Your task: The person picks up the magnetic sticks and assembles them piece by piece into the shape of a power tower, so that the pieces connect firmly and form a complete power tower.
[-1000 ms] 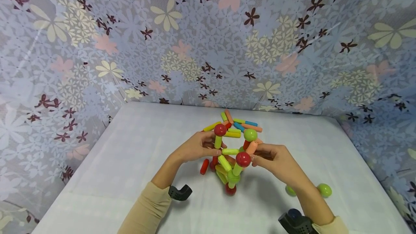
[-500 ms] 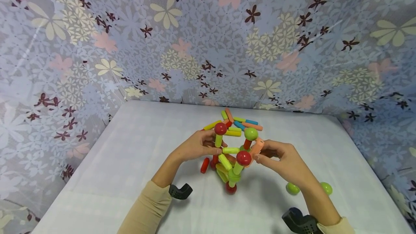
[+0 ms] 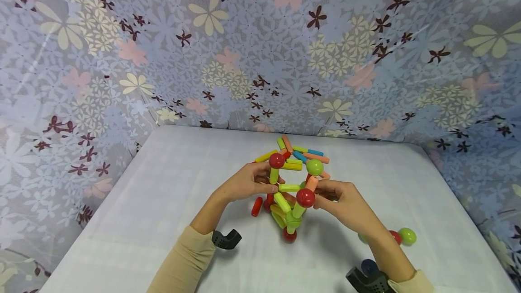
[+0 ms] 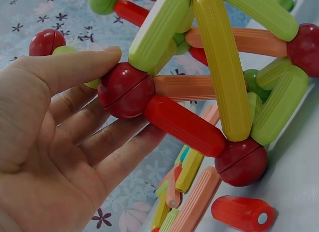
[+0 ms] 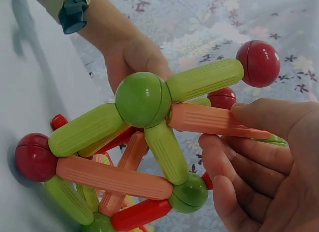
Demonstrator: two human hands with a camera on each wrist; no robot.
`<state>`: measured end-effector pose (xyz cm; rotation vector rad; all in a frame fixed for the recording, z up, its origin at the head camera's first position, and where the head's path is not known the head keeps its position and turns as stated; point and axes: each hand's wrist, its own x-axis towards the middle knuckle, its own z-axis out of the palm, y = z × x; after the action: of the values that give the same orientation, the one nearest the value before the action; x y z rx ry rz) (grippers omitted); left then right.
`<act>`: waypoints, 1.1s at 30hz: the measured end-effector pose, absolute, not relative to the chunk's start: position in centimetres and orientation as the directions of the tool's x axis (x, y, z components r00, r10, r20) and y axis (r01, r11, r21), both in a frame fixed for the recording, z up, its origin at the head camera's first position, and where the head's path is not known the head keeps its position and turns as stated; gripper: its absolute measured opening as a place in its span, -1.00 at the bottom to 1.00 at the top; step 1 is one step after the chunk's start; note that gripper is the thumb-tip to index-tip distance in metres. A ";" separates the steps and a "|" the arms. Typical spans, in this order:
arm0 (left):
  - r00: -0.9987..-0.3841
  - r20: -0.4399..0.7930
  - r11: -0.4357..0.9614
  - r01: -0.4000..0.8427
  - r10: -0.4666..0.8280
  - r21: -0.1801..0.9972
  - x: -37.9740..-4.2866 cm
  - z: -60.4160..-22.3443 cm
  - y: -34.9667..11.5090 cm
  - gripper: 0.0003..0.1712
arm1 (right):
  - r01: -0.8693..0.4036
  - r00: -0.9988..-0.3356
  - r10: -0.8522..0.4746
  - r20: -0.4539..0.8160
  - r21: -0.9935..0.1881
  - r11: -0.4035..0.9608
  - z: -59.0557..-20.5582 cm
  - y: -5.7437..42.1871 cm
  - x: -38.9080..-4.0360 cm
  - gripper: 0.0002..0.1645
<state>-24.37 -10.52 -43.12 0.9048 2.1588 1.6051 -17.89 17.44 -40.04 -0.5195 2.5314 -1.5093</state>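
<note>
A frame of coloured rods and balls stands on the white table [image 3: 203, 266], its green ball [image 5: 142, 100] joining several light green rods. My left hand [image 3: 240, 185] steadies its left side; in the left wrist view the thumb lies on a dark red ball [image 4: 125, 90] with fingers behind it. From the right, my right hand [image 3: 339, 200] pinches an orange rod [image 5: 204, 119] between thumb and fingers. The rod's far end meets the green ball's edge in the right wrist view. Red balls [image 3: 277, 161] and a green ball [image 3: 314, 167] top the frame's posts.
Behind the frame lies a pile of loose rods [image 3: 315, 158]. One short red rod [image 3: 257, 206] is left of the frame. Near my right forearm lie a green ball [image 3: 407, 236] and a red ball [image 3: 395, 237]. Flowered cloth [image 3: 244, 58] hangs behind the table.
My right hand drew slightly right and up with the orange rod, then came back left and down against the frame. The red ball by the forearm has come into view. My left hand stays put.
</note>
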 end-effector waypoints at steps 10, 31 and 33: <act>-0.751 0.153 0.166 0.331 0.642 0.929 -24.4 -43.1 -10.7 -0.50 | -0.181 -0.931 -0.365 0.015 -0.887 0.424 -40.2 16.9 -18.0 -0.57; -0.750 0.153 0.155 0.323 0.644 0.934 -24.4 -43.2 -10.6 -0.48 | -0.372 -0.786 -0.613 -0.079 -0.732 0.571 -39.9 18.5 -17.8 -0.77; -0.750 0.155 0.158 0.328 0.643 0.931 -24.4 -43.2 -10.6 -0.49 | -0.424 -0.773 -0.629 -0.086 -0.668 0.612 -40.1 17.8 -17.4 -0.67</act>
<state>-24.37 -10.58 -43.20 0.9374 2.1605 1.6233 -17.37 17.83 -40.12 -0.8519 2.5280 -0.9283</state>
